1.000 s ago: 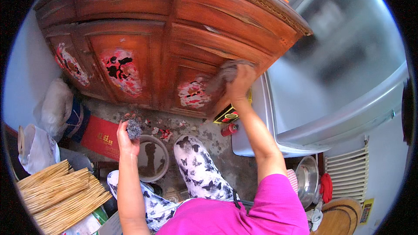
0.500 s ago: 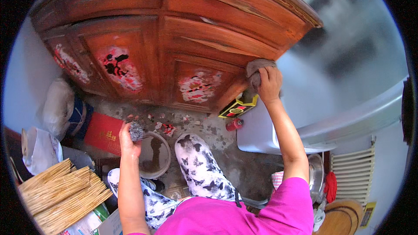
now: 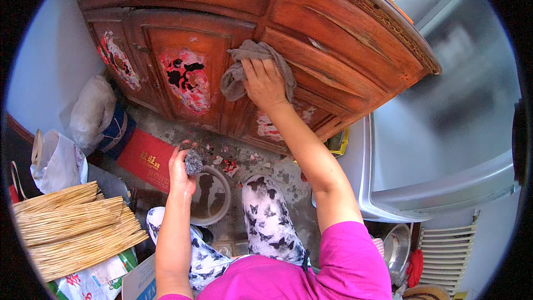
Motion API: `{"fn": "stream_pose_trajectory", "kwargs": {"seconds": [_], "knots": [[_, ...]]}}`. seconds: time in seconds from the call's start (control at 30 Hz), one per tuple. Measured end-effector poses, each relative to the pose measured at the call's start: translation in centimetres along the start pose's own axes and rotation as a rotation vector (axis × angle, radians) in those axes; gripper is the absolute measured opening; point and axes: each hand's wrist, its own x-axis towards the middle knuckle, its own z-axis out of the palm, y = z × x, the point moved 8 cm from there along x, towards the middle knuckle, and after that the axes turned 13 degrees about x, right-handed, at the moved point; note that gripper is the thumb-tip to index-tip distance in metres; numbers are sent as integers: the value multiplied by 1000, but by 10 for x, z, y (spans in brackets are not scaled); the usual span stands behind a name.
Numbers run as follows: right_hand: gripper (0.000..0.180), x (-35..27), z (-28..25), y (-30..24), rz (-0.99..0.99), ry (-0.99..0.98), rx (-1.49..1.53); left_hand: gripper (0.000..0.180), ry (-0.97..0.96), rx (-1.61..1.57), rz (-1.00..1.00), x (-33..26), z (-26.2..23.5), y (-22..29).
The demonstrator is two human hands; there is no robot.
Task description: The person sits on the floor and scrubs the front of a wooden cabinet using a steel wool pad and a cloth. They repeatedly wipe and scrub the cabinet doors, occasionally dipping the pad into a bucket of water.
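Observation:
A grey-brown cloth (image 3: 261, 55) is pressed against the middle front of the reddish-brown wooden cabinet (image 3: 183, 28) by my right hand (image 3: 265, 84), fingers bent over it. The cabinet doors carry ragged patches of red, white and black sticker (image 3: 186, 80), partly stripped. My forearm and the cloth hide part of the right door's patch. In my left hand (image 3: 180, 169), closed, sits a steel wool scrubber (image 3: 193, 162), held away from the cabinet. Just beside that hand a round basin (image 3: 211, 221) of murky water stands on the floor.
Torn sticker scraps (image 3: 229, 166) litter the concrete floor. At left lie a red box (image 3: 145, 161), a white bag (image 3: 58, 161) and bundled thin sticks (image 3: 78, 228). A silver-grey appliance (image 3: 433, 150) stands right of the cabinet, above a slatted radiator (image 3: 447, 253).
My right hand has slid the cloth leftward from the cabinet's right edge to its middle front. My view has shifted, and my left hand still holds the scrubber.

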Motion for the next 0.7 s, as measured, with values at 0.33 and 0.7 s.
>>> {"fn": "stream_pose_trajectory", "kwargs": {"seconds": [0.33,0.7], "knots": [[33,-8,-49,19,-67,-24,-299,33,-76,-63,8,-14,20,3],[36,-12,-65,20,-174,-21,-276,31,-81,-91,4,-19,16,5]]}}
